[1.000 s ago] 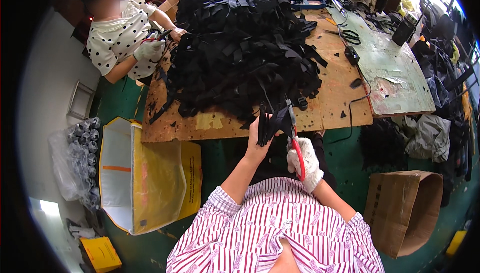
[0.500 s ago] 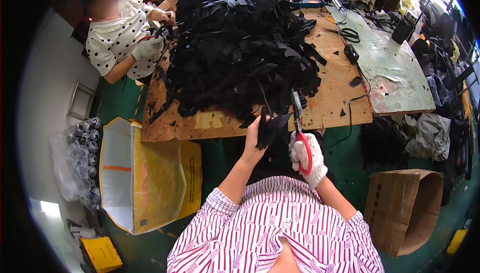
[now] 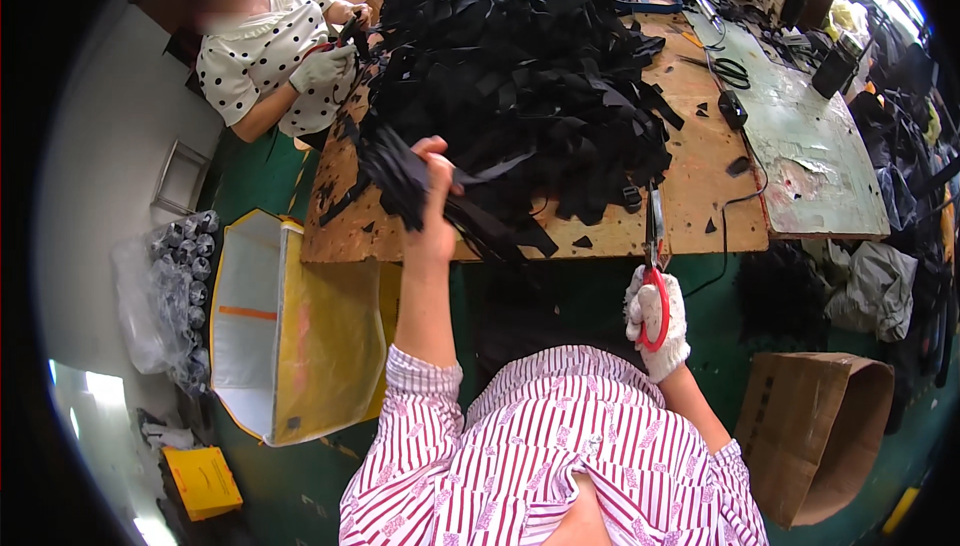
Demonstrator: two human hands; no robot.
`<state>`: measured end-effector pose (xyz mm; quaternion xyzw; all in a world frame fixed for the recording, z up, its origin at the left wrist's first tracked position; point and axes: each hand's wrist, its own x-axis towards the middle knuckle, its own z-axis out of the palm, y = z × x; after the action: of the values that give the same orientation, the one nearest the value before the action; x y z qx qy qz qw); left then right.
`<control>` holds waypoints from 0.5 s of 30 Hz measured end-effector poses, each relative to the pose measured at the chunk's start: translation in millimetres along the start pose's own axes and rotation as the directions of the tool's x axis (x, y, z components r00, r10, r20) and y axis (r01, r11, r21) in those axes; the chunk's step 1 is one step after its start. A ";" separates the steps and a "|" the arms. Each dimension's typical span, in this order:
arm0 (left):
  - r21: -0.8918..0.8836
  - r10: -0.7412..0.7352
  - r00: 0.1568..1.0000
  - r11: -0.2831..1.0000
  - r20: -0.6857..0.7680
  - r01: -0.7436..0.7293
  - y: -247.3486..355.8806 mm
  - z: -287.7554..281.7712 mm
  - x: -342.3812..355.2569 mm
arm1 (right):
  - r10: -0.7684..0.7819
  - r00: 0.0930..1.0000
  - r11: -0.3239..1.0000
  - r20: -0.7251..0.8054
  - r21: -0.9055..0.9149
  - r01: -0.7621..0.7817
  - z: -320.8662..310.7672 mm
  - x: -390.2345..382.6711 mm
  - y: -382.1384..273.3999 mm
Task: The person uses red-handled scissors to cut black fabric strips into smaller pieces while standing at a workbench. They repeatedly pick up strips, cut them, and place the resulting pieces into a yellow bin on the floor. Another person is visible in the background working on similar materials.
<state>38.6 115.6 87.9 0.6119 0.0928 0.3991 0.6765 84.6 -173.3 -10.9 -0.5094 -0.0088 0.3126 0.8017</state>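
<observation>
From the head camera, a bundle of thin black strips (image 3: 395,168), motion-blurred and splayed at its ends, jutted out on both sides of the bare left hand (image 3: 434,208), which was clamped around it beside the near edge of a black pile (image 3: 510,76); the gloved right hand (image 3: 674,324) gripped red-handled scissors (image 3: 654,246), well apart from the bundle

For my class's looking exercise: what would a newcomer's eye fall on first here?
A big heap of black strips covers much of the wooden table, top centre. Below, right of centre, the gloved right hand holds red-handled scissors; further left, the bare left hand grips a bunch of strips.
</observation>
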 end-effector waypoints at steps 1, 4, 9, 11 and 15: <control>0.069 0.113 0.989 0.992 -0.092 -0.107 8.7 1.2 9.9 | -0.010 1.000 1.000 -0.003 -0.013 0.010 -2.8 0.2 1.3; -0.114 0.244 0.940 0.954 -0.237 -0.277 41.1 -15.0 44.5 | 0.015 1.000 1.000 -0.010 0.001 -0.015 -1.6 -2.7 -2.3; -0.272 0.239 0.962 0.925 -0.129 -0.266 66.4 -44.9 58.2 | 0.034 0.999 0.995 -0.024 0.090 -0.032 -0.8 -6.1 0.4; -0.176 0.073 0.979 0.979 -0.190 -0.107 24.7 -22.4 57.0 | 0.035 0.999 0.995 -0.013 0.092 -0.033 -2.5 -2.1 2.1; 0.205 -0.189 0.981 0.960 -0.033 0.192 -36.4 26.6 35.3 | -0.017 0.999 1.000 0.034 -0.016 0.018 2.3 -1.5 0.7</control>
<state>93.9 121.1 74.1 0.6646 0.1968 0.3244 0.6437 82.3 -171.9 -9.9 -0.5105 -0.0291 0.3141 0.8000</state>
